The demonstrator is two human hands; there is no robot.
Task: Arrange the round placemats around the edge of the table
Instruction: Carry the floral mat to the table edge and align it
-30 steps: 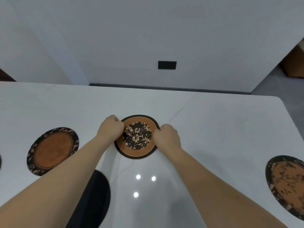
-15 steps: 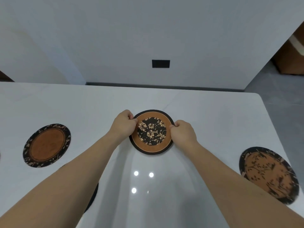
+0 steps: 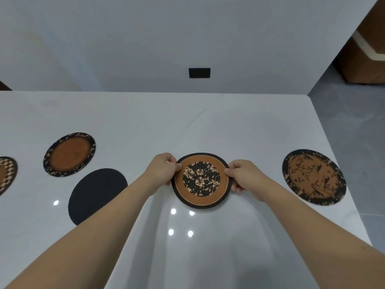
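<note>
i see left hand (image 3: 162,171) grip and right hand (image 3: 244,175) grip pinching opposite rims of the round floral placemat (image 3: 201,180) | flat cork-brown disc, black edge | mid glossy white surface (image 3: 208,126) | plain black mat (image 3: 97,194) left

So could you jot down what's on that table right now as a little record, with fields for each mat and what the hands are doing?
surface: white table
held mat: flower-centre mat, gripped at both side edges
left hand: closed on the mat's left edge
right hand: closed on the mat's right edge
right side: branch-pattern mat, lying flat near the table's right edge
left side: leaf-border mat, lying flat
near left: plain black mat, partly hidden by the left forearm
far left: checker-pattern mat, cut off by the frame
</note>
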